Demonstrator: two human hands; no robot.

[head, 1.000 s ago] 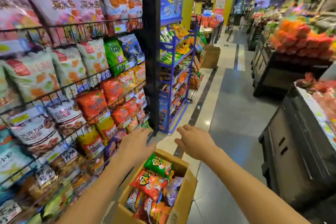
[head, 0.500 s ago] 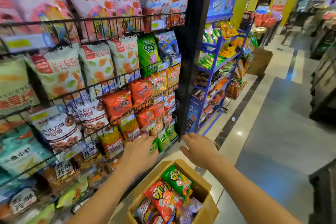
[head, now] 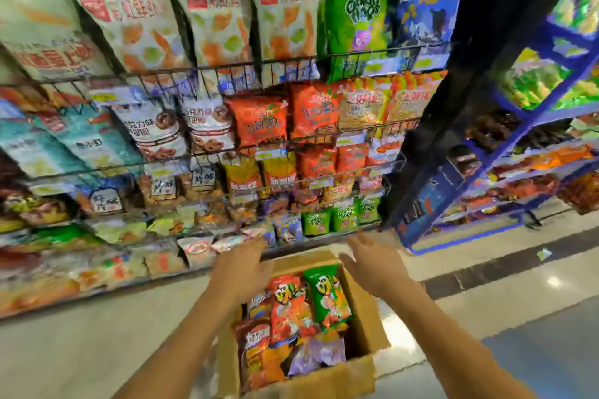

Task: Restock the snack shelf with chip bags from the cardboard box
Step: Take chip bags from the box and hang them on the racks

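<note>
An open cardboard box (head: 364,314) stands on the floor below me, filled with chip bags. A red bag (head: 288,308) and a green bag (head: 327,296) lie on top, with orange and purple bags nearer me. My left hand (head: 241,264) hovers with fingers spread over the box's far left edge and holds nothing. My right hand (head: 372,261) is spread open over the far right corner, also empty. The wire snack shelf (head: 291,139) rises just beyond the box, packed with bags.
A black upright post (head: 431,107) ends the wire shelf on the right. A blue rack (head: 518,152) with more snacks stands beyond it. Tiled floor (head: 534,285) runs to the right and in front of the shelf's bottom tier.
My view has swung left and down, so the shelf now faces me. Both hands have spread their fingers and stay above the far end of the box.
</note>
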